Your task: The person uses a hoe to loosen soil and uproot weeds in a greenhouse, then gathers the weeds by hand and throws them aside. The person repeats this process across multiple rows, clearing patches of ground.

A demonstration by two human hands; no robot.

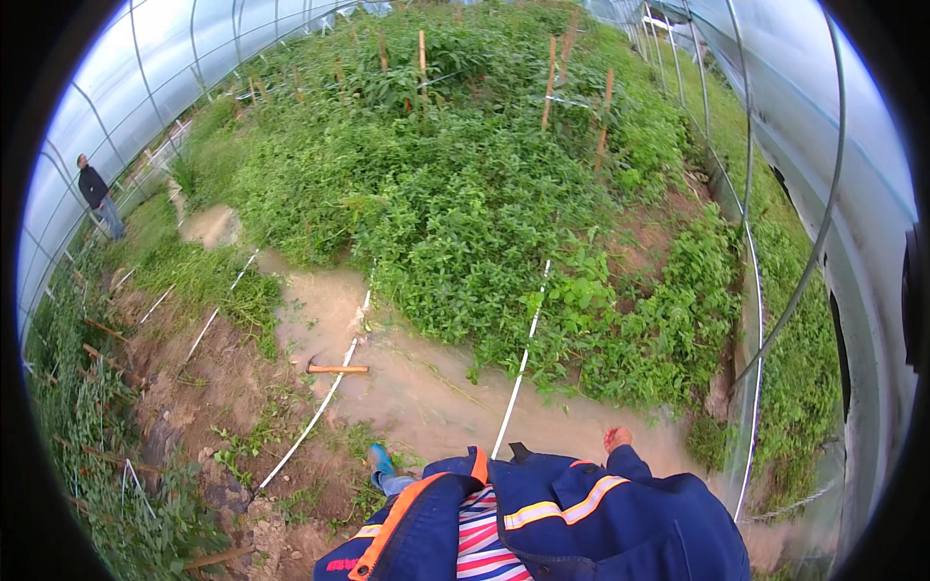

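Note:
My right hand (617,439) hangs at my right side, out past the cuff of a dark blue jacket (574,501) with reflective bands. Its fingers look partly curled; the picture is too small to settle whether they hold something. Below that hand runs a channel of muddy brown water (429,385). My left hand is out of view. Ahead on the left, a wooden-handled hammer-like tool (338,369) lies across a thin white pipe or tube (312,423). My boot, a blue one (379,459), stands at the muddy edge of the channel.
Dense green plants (465,240) with wooden stakes (423,65) fill the ground ahead. A second white pipe (524,356) crosses the water. Metal hoops (821,240) and plastic sheeting (872,312) rise on the right. A person (96,192) stands far left.

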